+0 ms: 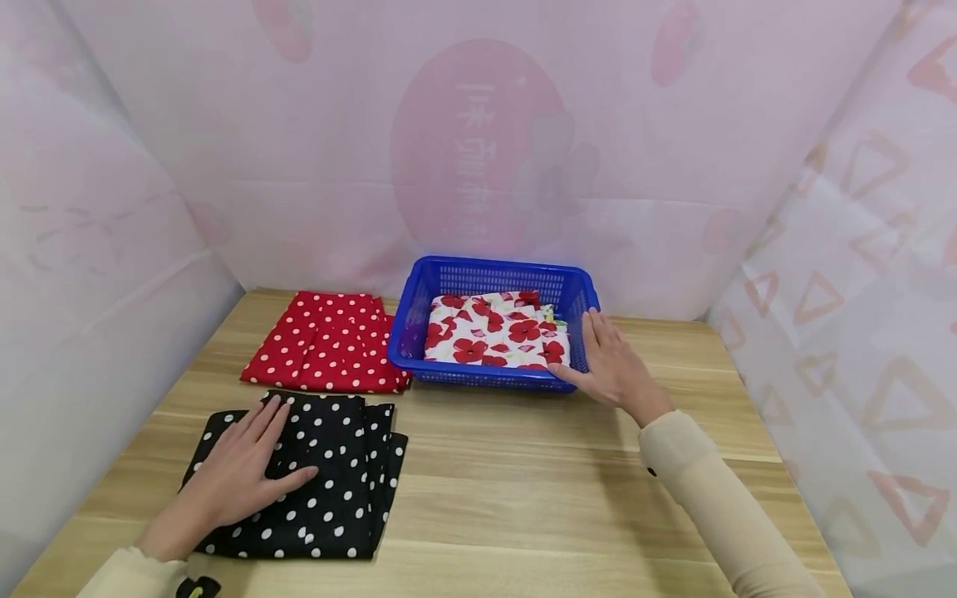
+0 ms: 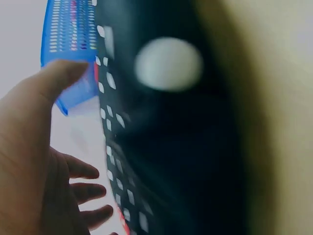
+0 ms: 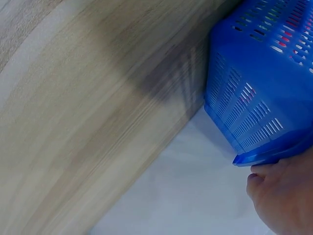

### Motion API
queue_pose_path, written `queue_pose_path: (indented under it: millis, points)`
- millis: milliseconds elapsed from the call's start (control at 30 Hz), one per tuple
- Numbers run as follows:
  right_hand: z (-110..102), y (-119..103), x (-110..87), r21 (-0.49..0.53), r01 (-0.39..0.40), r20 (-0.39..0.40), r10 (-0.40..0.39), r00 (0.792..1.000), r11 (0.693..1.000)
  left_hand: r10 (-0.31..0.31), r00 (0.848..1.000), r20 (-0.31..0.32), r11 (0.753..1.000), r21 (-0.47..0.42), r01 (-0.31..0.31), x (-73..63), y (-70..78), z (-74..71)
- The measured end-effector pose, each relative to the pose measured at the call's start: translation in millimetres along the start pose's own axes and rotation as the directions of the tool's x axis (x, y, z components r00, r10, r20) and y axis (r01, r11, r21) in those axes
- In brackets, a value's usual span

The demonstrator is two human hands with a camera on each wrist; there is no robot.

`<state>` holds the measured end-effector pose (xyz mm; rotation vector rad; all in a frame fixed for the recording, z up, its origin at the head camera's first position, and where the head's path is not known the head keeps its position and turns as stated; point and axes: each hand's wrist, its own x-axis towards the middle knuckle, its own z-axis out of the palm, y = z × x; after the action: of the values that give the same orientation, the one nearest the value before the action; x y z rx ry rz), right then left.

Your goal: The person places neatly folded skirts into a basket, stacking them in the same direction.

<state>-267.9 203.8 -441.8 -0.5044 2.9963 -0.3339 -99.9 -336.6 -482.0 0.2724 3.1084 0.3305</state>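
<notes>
In the head view, my left hand (image 1: 238,475) is spread flat over a folded black cloth with white dots (image 1: 329,490) at the front left. The left wrist view shows the thumb and fingers of that hand (image 2: 29,127) extended beside the dotted fabric; contact is hard to tell. My right hand (image 1: 615,365) lies against the right rim of a blue plastic basket (image 1: 486,380), fingers straight and thumb toward its front edge. Inside sits folded white cloth with red flowers (image 1: 486,328). In the right wrist view the fingers are mostly hidden by the basket (image 3: 244,112).
A folded red cloth with white dots (image 1: 321,340) lies behind the black one, its right edge partly hidden by the basket. Something yellow-green (image 1: 552,316) peeks out inside the basket. Printed white-pink sheeting (image 1: 299,199) walls the wooden table (image 1: 508,498) at the back and sides.
</notes>
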Motion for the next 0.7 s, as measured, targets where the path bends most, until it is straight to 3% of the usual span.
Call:
queue_pose_path:
  millis: [233,700]
  points:
    - [-0.1,-0.2,0.8,-0.008,-0.010,-0.001,0.010,1.000,1.000,-0.029,0.999,0.032,0.999,-0.016,0.029,-12.3,-10.9,13.2]
    - [1.6,0.7,1.7,0.003,-0.016,0.006,0.016,1.000,1.000,-0.044,0.996,0.072,0.999,0.003,0.044,-11.5,-12.4,25.4]
